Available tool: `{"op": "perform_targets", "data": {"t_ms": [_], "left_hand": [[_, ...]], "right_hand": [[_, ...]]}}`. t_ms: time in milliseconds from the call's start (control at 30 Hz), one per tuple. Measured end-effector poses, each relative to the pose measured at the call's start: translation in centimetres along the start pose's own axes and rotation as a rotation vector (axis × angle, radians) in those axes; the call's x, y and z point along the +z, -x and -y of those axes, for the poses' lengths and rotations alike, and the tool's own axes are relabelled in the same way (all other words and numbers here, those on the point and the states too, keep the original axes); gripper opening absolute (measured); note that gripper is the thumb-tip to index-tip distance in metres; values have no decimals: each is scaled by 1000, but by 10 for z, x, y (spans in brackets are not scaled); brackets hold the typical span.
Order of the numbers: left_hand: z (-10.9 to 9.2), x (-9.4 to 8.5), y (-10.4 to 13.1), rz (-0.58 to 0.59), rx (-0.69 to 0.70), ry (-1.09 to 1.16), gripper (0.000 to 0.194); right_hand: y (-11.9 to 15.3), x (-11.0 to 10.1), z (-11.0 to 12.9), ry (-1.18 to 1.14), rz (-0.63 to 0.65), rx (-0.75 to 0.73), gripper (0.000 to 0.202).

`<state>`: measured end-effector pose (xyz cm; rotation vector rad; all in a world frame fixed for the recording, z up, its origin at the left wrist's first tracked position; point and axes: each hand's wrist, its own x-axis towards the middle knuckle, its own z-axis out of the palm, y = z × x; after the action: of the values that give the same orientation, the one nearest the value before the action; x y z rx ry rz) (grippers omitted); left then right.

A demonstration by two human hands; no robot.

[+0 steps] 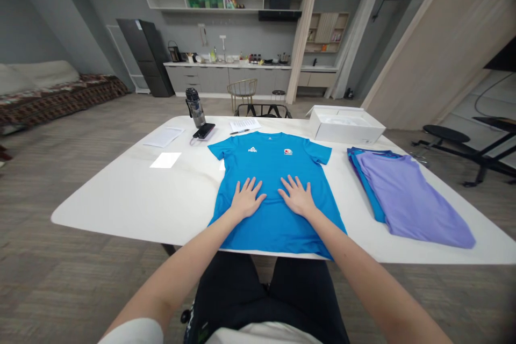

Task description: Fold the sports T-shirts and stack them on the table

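Both bare forearms reach forward; left hand (246, 199) and right hand (297, 195) lie flat, fingers spread, gripping nothing, pressing on the bright blue short-sleeved T-shirt (274, 183) spread across the white surface (133, 199).

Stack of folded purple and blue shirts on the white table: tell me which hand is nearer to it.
Right. The right hand lies flat on the spread blue T-shirt, on the side towards the stack of folded purple and blue shirts; the left hand lies farther away.
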<state>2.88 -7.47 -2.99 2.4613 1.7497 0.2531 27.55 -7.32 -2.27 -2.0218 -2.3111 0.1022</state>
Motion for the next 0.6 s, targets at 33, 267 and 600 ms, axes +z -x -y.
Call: {"op": "perform_targets", "data": {"t_ms": [33,267,600], "left_hand": [[-8,2,6,-9,32,4,74],[-6,-6,44,-27,18,-11,67],[-11,-17,74,-66,1,-19,66]], "right_hand": [[7,3,10,-9,-4,-39,69],[38,2,-15,2,1,47,71],[95,-13,-26,-16,9,6,68]]}}
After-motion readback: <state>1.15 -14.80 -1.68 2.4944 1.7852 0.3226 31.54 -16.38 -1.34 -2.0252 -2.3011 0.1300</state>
